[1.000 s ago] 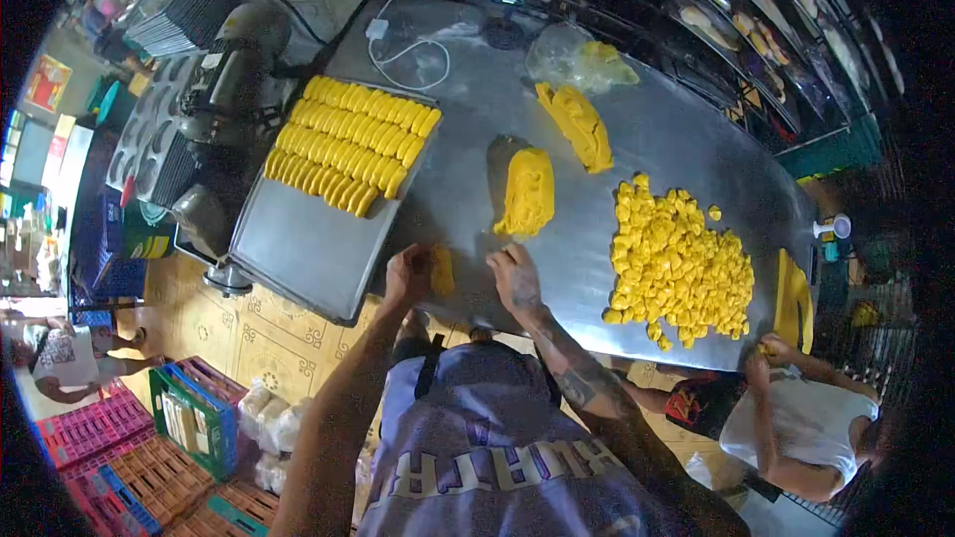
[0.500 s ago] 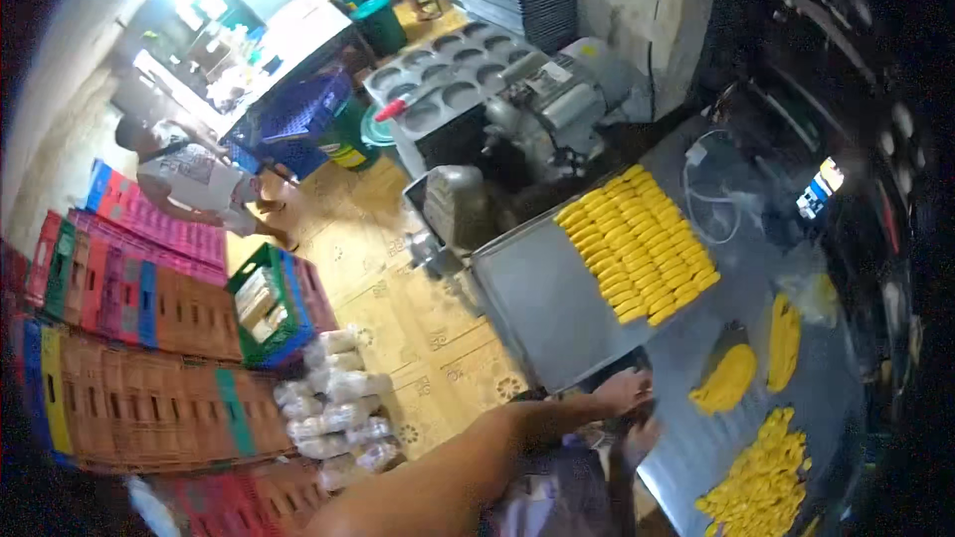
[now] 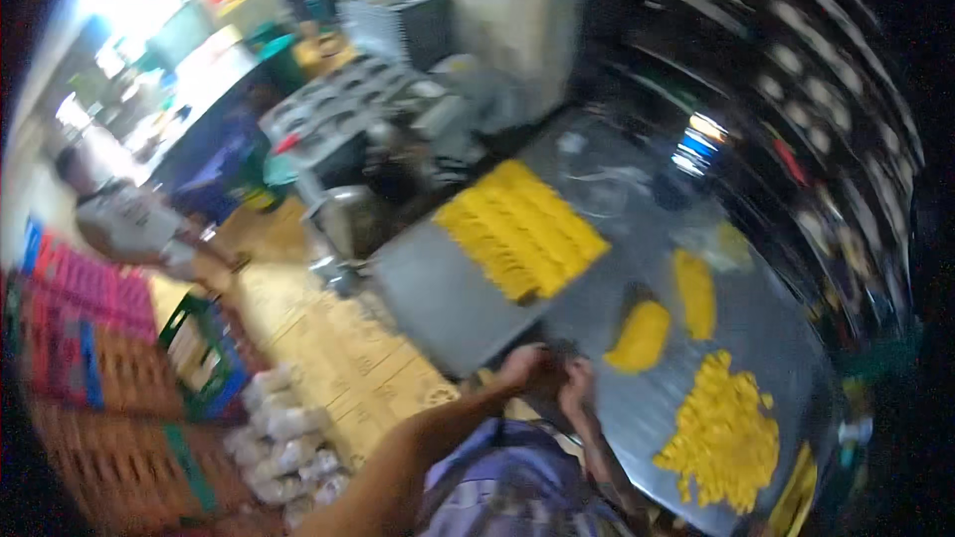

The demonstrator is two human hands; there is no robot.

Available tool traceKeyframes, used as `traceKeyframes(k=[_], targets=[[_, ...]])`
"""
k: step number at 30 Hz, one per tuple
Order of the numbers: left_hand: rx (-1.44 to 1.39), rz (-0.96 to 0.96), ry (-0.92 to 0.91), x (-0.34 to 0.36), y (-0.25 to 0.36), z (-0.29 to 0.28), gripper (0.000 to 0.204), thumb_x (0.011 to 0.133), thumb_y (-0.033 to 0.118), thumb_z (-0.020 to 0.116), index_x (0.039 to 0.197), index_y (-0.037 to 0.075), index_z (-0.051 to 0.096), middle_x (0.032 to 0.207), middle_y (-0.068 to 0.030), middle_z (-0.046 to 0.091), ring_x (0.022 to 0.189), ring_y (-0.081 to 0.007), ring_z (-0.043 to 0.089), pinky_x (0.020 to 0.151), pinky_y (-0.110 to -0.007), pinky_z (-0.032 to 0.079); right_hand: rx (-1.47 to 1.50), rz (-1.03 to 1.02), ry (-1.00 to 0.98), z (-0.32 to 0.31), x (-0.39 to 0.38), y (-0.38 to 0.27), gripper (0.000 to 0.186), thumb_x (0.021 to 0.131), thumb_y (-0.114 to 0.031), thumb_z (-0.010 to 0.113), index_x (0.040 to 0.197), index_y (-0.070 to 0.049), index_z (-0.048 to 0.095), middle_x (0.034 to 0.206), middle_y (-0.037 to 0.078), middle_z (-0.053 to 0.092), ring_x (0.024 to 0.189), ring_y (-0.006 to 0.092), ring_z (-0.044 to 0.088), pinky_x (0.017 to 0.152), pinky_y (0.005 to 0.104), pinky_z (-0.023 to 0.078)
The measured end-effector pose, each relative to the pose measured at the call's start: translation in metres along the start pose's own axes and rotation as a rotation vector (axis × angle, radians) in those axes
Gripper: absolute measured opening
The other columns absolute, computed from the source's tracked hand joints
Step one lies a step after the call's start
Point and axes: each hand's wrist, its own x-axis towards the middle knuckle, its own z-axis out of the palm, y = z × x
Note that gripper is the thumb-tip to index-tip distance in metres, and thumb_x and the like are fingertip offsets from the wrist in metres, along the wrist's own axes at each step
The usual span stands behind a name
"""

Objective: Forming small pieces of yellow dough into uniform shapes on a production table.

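Note:
My left hand and my right hand are close together in front of my body, by the near edge of the metal table. Motion smears the fingers of both, and whether anything is between them does not show. Just beyond the hands lies a metal tray, its right part filled with rows of yellow dough pieces. To the right of my hands rest a rounded yellow dough lump and a longer yellow dough strip. Nearer me is a heap of small yellow dough pieces.
A machine and a tray with round moulds stand beyond the table. Stacked crates and bagged goods line the left. Another person stands at the far left. A dark rack is at the right.
The view has swung right, so the table and tray appear further left and the picture is blurrier. My right hand now shows more plainly beside the left.

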Motion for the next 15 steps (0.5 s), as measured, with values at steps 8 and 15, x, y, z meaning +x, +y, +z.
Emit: traceKeyframes(k=[8, 15], targets=[[0.228, 0.235, 0.044, -0.018, 0.040, -0.020, 0.033, 0.092, 0.024, 0.065, 0.116, 0.003, 0.072, 0.114, -0.0181, 0.074, 0.092, -0.0404, 0.069, 0.087, -0.042, 0.057, -0.094, -0.133, 0.165, 0.020, -0.004, 0.020, 0.035, 0.078, 0.008, 0.062, 0.111, -0.001, 0.071, 0.111, 0.015, 0.063, 0.112, 0.0365, 0.061, 0.092, 0.0447, 0.053], [0.189, 0.362, -0.155, -0.016, 0.056, -0.031, 0.034, 0.082, 0.024, 0.075, 0.111, 0.007, 0.073, 0.100, -0.0173, 0.072, 0.101, -0.0414, 0.066, 0.087, -0.047, 0.054, -0.107, -0.117, 0.063, 0.004, -0.013, -0.004, 0.041, 0.074, 0.006, 0.063, 0.114, 0.000, 0.071, 0.114, 0.014, 0.062, 0.114, 0.0362, 0.061, 0.094, 0.0439, 0.054]])
